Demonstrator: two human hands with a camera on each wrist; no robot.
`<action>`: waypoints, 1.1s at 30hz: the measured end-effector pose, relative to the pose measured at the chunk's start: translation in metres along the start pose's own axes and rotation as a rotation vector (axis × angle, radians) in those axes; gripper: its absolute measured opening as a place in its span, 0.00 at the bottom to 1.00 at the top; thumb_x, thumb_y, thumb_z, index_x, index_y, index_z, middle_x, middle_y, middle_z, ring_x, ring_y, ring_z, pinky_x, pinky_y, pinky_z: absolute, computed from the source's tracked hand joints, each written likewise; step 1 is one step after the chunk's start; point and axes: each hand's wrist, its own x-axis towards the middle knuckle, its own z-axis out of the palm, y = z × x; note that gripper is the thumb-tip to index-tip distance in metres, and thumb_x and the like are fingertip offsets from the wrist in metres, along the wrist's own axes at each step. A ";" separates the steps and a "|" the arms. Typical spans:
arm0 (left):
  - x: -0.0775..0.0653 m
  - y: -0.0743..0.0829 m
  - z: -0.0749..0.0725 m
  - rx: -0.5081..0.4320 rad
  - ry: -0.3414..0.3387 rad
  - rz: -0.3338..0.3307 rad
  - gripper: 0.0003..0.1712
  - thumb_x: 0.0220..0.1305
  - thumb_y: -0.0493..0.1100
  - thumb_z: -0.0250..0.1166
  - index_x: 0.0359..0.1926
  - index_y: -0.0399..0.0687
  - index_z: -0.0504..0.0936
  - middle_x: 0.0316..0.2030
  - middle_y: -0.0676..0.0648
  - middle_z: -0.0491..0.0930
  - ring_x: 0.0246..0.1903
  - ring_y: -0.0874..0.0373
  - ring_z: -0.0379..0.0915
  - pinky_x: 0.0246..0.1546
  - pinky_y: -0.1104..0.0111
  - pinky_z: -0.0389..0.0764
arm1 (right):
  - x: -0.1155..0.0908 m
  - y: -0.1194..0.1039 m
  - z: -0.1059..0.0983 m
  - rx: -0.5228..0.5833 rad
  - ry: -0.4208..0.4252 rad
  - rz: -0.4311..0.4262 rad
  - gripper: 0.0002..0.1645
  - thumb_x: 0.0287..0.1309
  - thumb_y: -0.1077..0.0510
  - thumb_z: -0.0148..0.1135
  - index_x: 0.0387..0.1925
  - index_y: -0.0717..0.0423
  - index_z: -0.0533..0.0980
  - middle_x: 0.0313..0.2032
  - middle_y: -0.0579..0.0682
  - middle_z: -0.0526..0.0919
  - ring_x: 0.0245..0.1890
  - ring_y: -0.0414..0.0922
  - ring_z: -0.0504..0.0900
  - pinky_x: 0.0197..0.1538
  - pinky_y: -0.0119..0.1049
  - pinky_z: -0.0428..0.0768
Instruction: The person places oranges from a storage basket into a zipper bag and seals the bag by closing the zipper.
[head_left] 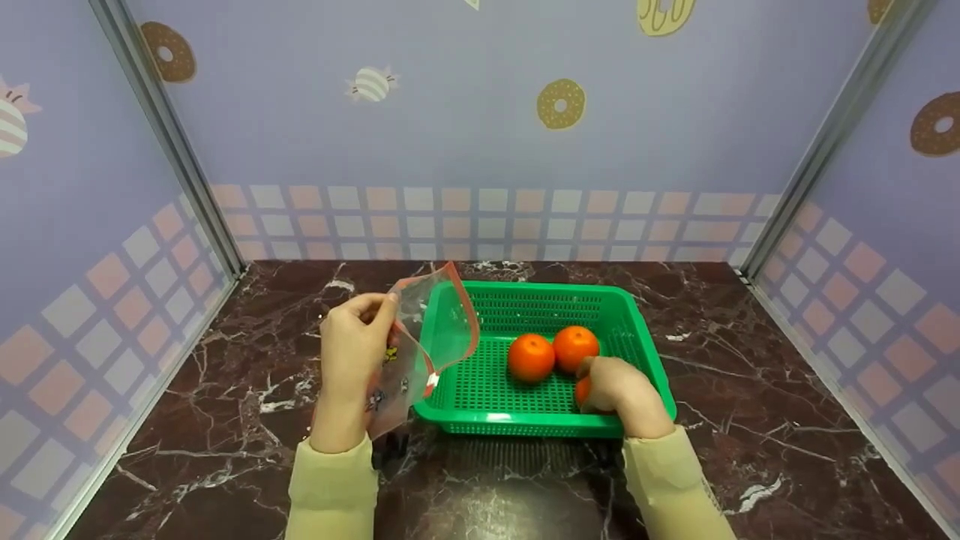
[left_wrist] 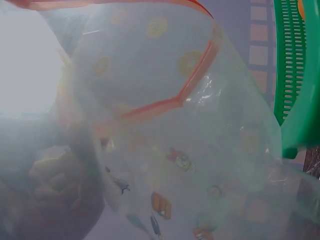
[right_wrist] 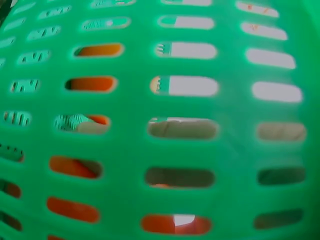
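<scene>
My left hand [head_left: 352, 341] pinches the edge of a clear zip bag [head_left: 442, 322] with an orange-red rim and a white slider. The bag's mouth gapes toward the basket, and small printed figures show on its side in the left wrist view. Inside the green plastic basket [head_left: 649, 337], my right hand [head_left: 615, 386] grips an orange [head_left: 583, 390], mostly covered by the fingers. Two more oranges, a left one [head_left: 532, 358] and a right one [head_left: 575, 348], sit side by side just beyond it. Through the slots of the basket wall [right_wrist: 130, 150], the right wrist view shows bits of orange and hand.
The basket stands on a dark marbled tabletop [head_left: 247, 480]. Patterned panels enclose the table at the back [head_left: 465, 135] and both sides. The bag overlaps the basket's left rim in the head view.
</scene>
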 end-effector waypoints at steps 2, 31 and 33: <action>0.000 0.000 0.000 0.000 -0.002 -0.001 0.14 0.74 0.46 0.64 0.40 0.41 0.90 0.20 0.47 0.84 0.16 0.62 0.76 0.19 0.74 0.74 | 0.001 0.000 -0.001 0.012 -0.002 0.012 0.26 0.41 0.67 0.68 0.48 0.58 0.82 0.42 0.60 0.87 0.33 0.51 0.78 0.43 0.47 0.82; 0.002 -0.003 0.002 0.005 -0.009 -0.006 0.14 0.74 0.45 0.64 0.40 0.40 0.90 0.19 0.47 0.84 0.16 0.63 0.77 0.18 0.75 0.74 | -0.002 -0.002 -0.013 0.154 0.057 -0.005 0.35 0.42 0.60 0.72 0.57 0.58 0.78 0.47 0.61 0.84 0.40 0.52 0.79 0.45 0.48 0.79; 0.002 -0.002 0.002 0.000 -0.006 -0.005 0.14 0.74 0.45 0.64 0.40 0.40 0.90 0.19 0.47 0.84 0.15 0.63 0.77 0.18 0.75 0.74 | -0.002 -0.002 -0.013 0.170 0.061 -0.002 0.35 0.44 0.59 0.72 0.58 0.58 0.77 0.48 0.61 0.83 0.41 0.53 0.79 0.44 0.48 0.79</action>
